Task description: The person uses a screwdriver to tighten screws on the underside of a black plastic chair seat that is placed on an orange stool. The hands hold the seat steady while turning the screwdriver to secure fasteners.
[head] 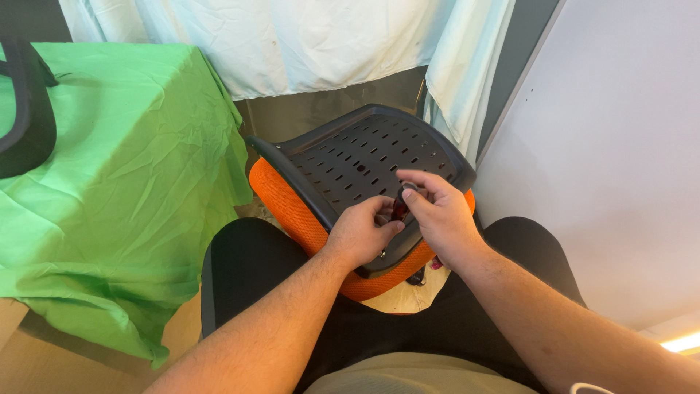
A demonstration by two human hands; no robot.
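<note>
The person sat with a chair seat (350, 164) turned upside down across the lap. Its black plastic underside, full of short slots, faced up, and the orange mesh cushion (292, 211) showed along the lower left edge and under the near corner. The seat was tilted, with the far edge higher than the near edge.

The left hand (361, 233) was closed into a loose fist on the near edge of the black plate, with the knuckles up and the fingers curled inward. The right hand (437, 215) lay just beside it, touching it, with the thumb and first fingers pinched together around a small dark tool (402, 206). The tool had a dark red part, and it stood between the two hands, against the plastic. I could not tell what kind of tool it was, because the fingers hid most of it. A small metal screw (383, 254) showed in the plate just below the left hand.

On the left, a surface was covered with a wrinkled green cloth (124, 182), and a black curved part (25, 109) rested on its far left corner. Pale cloth (306, 44) hung behind the seat. A light grey board (620, 160) filled the right side. The person wore black trousers (255, 270).
</note>
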